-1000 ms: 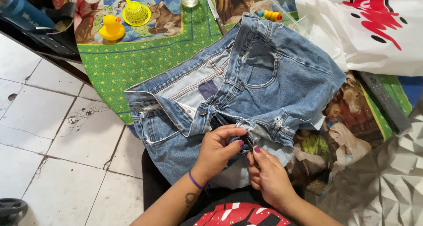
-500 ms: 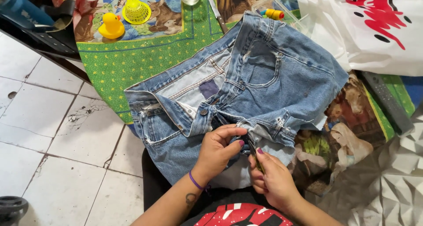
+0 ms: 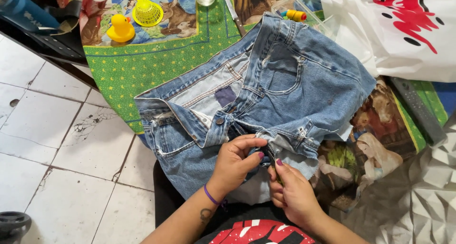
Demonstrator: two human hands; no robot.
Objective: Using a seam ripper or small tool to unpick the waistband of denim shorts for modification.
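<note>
Both the left hand point(image 3: 235, 161) and the right hand point(image 3: 294, 191) pinch the frayed hem of the denim shorts point(image 3: 266, 101) at the near edge of the green tablecloth point(image 3: 123, 73).

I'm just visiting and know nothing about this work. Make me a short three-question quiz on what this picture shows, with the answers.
1. True or false: both hands grip the cut-off denim shorts at the crotch seam.
2. Which toy sits on the green patterned cloth at upper left? A) a yellow rubber duck B) a red car C) a blue ball
3. Fill in: the left hand wears a ______ band at the wrist.

Key:
1. True; the left hand and the right hand pinch the fabric side by side.
2. A, the yellow rubber duck, next to a yellow strainer.
3. Purple.
</note>
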